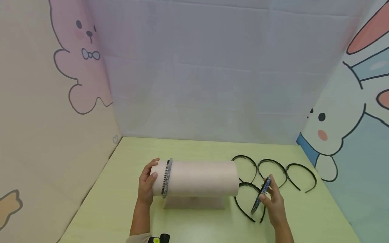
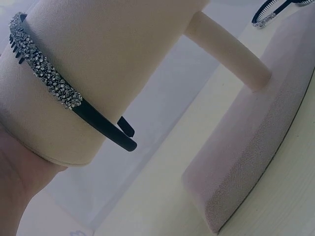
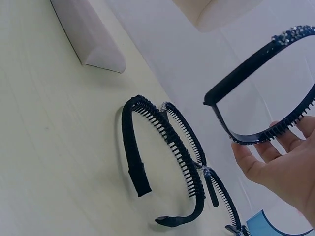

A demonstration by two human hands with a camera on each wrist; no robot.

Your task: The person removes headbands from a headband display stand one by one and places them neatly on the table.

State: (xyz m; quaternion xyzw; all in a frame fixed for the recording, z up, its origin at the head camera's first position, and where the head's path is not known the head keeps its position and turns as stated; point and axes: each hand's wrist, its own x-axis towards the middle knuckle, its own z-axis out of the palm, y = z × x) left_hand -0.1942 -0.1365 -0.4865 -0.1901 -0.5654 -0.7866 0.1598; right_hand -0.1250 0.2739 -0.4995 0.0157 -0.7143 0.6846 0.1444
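A pale headband display stand (image 1: 202, 177) has a thick padded roll lying sideways above its base (image 1: 194, 203). My left hand (image 1: 146, 185) grips the roll's left end, thumb in front and fingers at the far side. Just right of that hand, a black toothed headband (image 2: 54, 81) with silvery glitter wraps the roll; its tips hang free underneath in the left wrist view. Off the roll's right end, my right hand (image 1: 276, 204) pinches another glittery headband (image 1: 261, 195) between thumb and fingers. In the right wrist view this headband is raised above the table, its comb teeth near the fingertips.
Several black toothed headbands lie on the pale green table (image 1: 130, 202) at the right. One headband (image 1: 243, 211) is near the held one; behind it others (image 1: 314, 177) form a row. A plain back wall (image 1: 194, 84) and cartoon-printed side walls (image 1: 358, 152) enclose the table.
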